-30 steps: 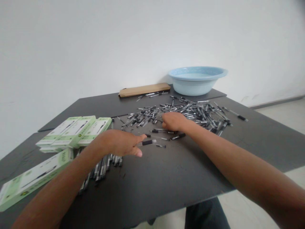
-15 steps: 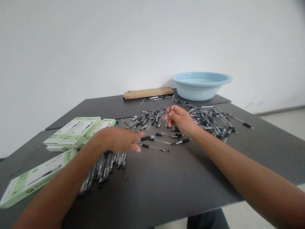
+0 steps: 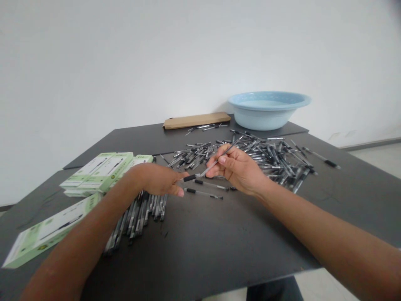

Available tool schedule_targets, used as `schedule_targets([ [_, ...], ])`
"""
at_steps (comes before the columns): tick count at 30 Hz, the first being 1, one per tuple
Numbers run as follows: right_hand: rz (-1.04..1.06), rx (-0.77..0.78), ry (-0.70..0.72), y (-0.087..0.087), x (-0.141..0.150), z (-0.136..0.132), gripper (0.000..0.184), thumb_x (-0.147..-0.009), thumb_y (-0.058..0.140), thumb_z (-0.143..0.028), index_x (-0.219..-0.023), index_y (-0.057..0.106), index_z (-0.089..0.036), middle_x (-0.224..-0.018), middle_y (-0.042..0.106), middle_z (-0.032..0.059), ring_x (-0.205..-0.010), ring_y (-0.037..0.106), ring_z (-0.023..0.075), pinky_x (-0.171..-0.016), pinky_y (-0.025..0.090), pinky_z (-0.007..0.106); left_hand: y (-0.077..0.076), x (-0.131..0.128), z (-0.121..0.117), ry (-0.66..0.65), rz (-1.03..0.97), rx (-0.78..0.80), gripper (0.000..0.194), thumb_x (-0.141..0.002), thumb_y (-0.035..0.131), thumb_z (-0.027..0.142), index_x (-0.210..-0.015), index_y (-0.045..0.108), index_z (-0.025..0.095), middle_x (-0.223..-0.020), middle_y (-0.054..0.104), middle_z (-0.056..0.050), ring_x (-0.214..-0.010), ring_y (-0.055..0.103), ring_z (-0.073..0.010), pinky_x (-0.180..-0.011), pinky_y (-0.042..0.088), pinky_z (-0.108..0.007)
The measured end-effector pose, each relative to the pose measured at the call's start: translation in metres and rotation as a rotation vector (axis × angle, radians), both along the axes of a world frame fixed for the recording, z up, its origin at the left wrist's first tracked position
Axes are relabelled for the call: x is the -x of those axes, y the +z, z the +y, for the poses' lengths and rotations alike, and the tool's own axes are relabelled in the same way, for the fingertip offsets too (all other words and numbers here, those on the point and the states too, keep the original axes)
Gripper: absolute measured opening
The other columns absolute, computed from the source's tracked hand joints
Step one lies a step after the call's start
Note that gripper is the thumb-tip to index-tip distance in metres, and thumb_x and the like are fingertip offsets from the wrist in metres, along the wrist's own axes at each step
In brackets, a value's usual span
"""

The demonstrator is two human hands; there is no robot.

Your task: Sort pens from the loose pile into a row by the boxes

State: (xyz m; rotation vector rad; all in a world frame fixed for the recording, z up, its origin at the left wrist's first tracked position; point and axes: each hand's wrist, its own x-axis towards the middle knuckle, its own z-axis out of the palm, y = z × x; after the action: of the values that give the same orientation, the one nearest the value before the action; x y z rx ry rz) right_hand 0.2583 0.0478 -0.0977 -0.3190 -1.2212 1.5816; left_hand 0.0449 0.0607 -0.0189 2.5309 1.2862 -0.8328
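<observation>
My left hand (image 3: 158, 179) is closed on a clear pen (image 3: 189, 178) with a black grip, its end pointing right. My right hand (image 3: 240, 169) pinches a thin dark stick (image 3: 232, 146) that looks like an ink refill. The stick slants down to the left, and its lower end meets the tip of the pen; whether it is inside cannot be made out. Under my left wrist lies a row of pens (image 3: 138, 219), partly hidden. Two loose pens (image 3: 203, 193) rest on the table just below the joined ends. Behind my right hand spreads a heap of pens (image 3: 272, 154).
Green and white pen boxes (image 3: 114, 167) are stacked at the left, with another box (image 3: 53, 230) nearer. A light blue basin (image 3: 266, 119) and a flat brown cardboard piece (image 3: 197, 120) stand at the back of the dark table (image 3: 219, 238) by the wall.
My right hand has lifted from the pens with the thin stick and brought it left and down to the pen's end. My left hand keeps its hold on the pen.
</observation>
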Motion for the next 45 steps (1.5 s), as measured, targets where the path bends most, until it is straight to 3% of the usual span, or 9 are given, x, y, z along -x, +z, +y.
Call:
schedule_targets([
  [3,-0.002,-0.003,0.001,0.000,0.002,-0.002,0.026,-0.080,0.072,-0.030,-0.086,0.049,-0.020,-0.081,0.070,-0.0009,-0.070,0.072,0.0150,-0.070,0.058,0.030,-0.001,-0.002,0.000,-0.003,0.068,0.096,0.067,-0.095,0.043,0.042,-0.151,0.022,0.012,-0.119,0.067,-0.017,-0.101,0.065,-0.0271,-0.079,0.048,-0.029],
  [13,-0.017,0.015,-0.017,0.000,0.002,-0.004,0.026,-0.082,0.070,-0.030,-0.086,0.047,-0.020,-0.083,0.070,-0.0004,-0.071,0.071,0.0138,-0.071,0.058,0.030,0.002,0.002,0.000,0.034,0.063,0.080,0.071,-0.095,0.045,0.043,-0.152,0.017,0.011,-0.139,0.049,-0.020,-0.122,0.052,-0.0285,-0.092,0.043,-0.032],
  [24,-0.031,0.024,-0.045,0.000,0.002,-0.004,0.027,-0.081,0.071,-0.032,-0.086,0.047,-0.021,-0.083,0.070,-0.0010,-0.071,0.071,0.0139,-0.071,0.058,0.031,0.003,0.001,0.000,0.029,0.067,0.114,0.070,-0.096,0.040,0.045,-0.152,0.016,0.010,-0.131,0.058,-0.020,-0.113,0.059,-0.0281,-0.089,0.044,-0.033],
  [32,-0.040,0.008,-0.049,-0.001,0.003,-0.004,0.025,-0.081,0.070,-0.031,-0.085,0.047,-0.021,-0.084,0.070,0.0000,-0.072,0.071,0.0146,-0.073,0.057,0.031,0.005,0.000,-0.002,0.043,0.096,0.084,0.069,-0.095,0.044,0.044,-0.152,0.018,0.014,-0.135,0.054,-0.019,-0.118,0.056,-0.0282,-0.092,0.043,-0.034],
  [40,-0.106,-0.217,-0.166,-0.007,0.005,-0.010,0.015,-0.080,0.071,-0.024,-0.084,0.058,-0.019,-0.097,0.069,0.0041,-0.084,0.070,0.0182,-0.081,0.057,0.039,0.007,0.005,-0.003,0.041,0.035,0.080,0.068,-0.095,0.046,0.043,-0.151,0.021,0.014,-0.135,0.054,-0.019,-0.116,0.057,-0.0304,-0.089,0.046,-0.035],
  [43,-0.199,-0.261,-0.147,-0.009,0.009,-0.017,0.011,-0.082,0.069,-0.023,-0.084,0.060,-0.017,-0.104,0.066,0.0061,-0.085,0.070,0.0174,-0.081,0.056,0.037,0.005,0.005,-0.003,0.042,0.012,0.066,0.066,-0.094,0.048,0.042,-0.149,0.028,0.013,-0.136,0.053,-0.021,-0.115,0.058,-0.0329,-0.088,0.046,-0.037],
  [45,-0.247,-0.242,-0.082,-0.012,0.010,-0.018,0.015,-0.084,0.067,-0.025,-0.095,0.059,-0.019,-0.111,0.064,0.0069,-0.089,0.069,0.0168,-0.083,0.055,0.035,0.004,0.006,-0.003,0.041,0.020,0.064,0.066,-0.093,0.048,0.043,-0.149,0.030,0.014,-0.136,0.053,-0.021,-0.114,0.058,-0.0329,-0.087,0.047,-0.038],
])
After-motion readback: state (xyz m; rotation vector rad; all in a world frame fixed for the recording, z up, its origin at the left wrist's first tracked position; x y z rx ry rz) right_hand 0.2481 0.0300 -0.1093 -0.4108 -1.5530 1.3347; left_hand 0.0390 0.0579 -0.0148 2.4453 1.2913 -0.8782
